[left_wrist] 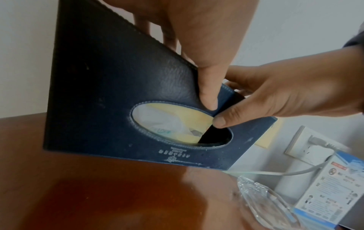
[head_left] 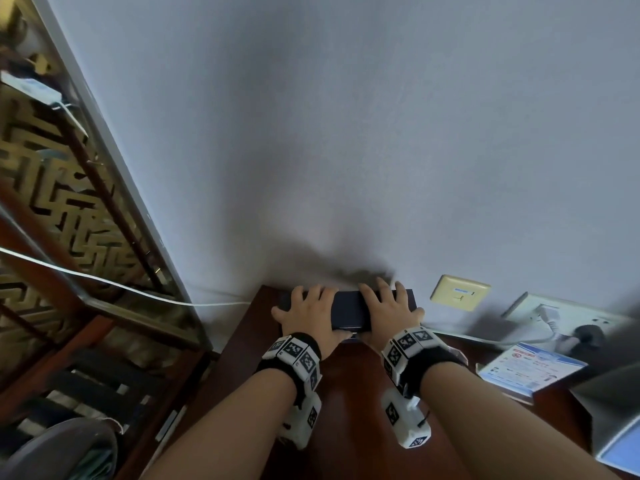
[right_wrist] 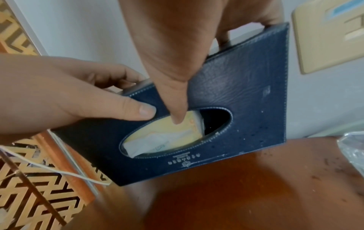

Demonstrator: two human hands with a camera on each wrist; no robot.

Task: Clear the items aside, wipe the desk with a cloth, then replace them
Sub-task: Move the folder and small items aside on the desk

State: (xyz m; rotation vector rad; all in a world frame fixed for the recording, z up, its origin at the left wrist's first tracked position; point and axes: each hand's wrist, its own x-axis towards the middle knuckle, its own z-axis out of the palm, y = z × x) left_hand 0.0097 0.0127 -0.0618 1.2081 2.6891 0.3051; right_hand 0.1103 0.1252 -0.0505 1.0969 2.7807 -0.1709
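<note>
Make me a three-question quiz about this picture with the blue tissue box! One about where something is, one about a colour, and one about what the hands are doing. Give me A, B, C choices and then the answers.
1. Where is the tissue box?
A. at the far end of the desk, near the wall
B. on the floor
C. on a chair

2. What colour is the desk?
A. white
B. reddish brown
C. green

3. What are the hands doing?
A. both grip the box
B. only one touches it
C. neither touches it

Answers:
1. A, the head view shows it near the wall.
2. B, the wood looks reddish brown in every view.
3. A, the left hand and right hand each clasp it, thumbs by the oval opening.
</note>
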